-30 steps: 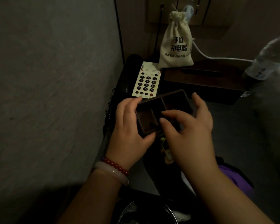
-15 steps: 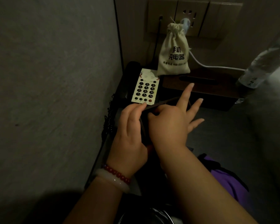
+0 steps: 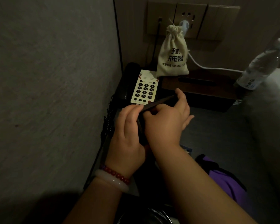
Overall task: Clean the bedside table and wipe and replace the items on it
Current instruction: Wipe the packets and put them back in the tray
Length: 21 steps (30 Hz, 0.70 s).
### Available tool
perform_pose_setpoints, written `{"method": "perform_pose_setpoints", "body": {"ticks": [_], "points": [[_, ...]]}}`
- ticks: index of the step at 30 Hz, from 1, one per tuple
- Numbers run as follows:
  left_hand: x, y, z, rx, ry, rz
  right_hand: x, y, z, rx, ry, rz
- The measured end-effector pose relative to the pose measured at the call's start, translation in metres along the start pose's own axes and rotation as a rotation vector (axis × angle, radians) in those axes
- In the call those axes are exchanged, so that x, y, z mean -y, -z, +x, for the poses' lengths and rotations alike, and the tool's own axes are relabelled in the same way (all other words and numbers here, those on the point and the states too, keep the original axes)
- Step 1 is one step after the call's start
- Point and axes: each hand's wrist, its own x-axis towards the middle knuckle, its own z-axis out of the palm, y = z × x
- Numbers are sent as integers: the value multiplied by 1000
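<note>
I am holding the small dark tray (image 3: 160,102) with both hands. It is tipped up on its side, so I see only its thin top rim. It is near the left edge of the bedside table (image 3: 217,126), just in front of the phone (image 3: 145,91). I cannot tell if its bottom touches the table.

My left hand (image 3: 129,131) grips the near end of the tray, with the fingers curled over the rim. My right hand (image 3: 166,123) is pressed on the other side. One of its fingers is hooked over the far end of the rim and the others stick out loose to the right. The two hands touch each other in the middle.

On my left wrist are a string of red beads (image 3: 116,173) and a white bangle (image 3: 111,181).

The phone sits in the back left corner of the table. It has a pale face with dark round buttons, and its curly cord (image 3: 109,120) hangs down along the left edge. Just right of the phone, along the back edge, is a brown wooden tissue box (image 3: 197,84). A small cloth bag (image 3: 172,57) with black writing stands on the left end of that box. A clear water bottle (image 3: 259,68) stands at the back right corner, next to the box.

On the wall behind is a plug panel (image 3: 192,20), and a white cable (image 3: 208,67) runs from it off to the right. Something purple (image 3: 225,178) lies near the front edge, under my right arm.
</note>
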Motion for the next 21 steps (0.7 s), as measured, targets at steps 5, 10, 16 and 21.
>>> {"method": "perform_pose_setpoints", "body": {"ticks": [5,10,16,21], "points": [[1,3,6,-74,243,-116,-2,25,-5,-42,-71,343],[4,6,9,-87,331,-212,-5,46,-7,-29,-62,413],[3,7,10,-74,324,-199,-5,52,-11,-1,-41,446],[8,6,7,-44,314,-123,-9,65,-20,26,14,448]]}}
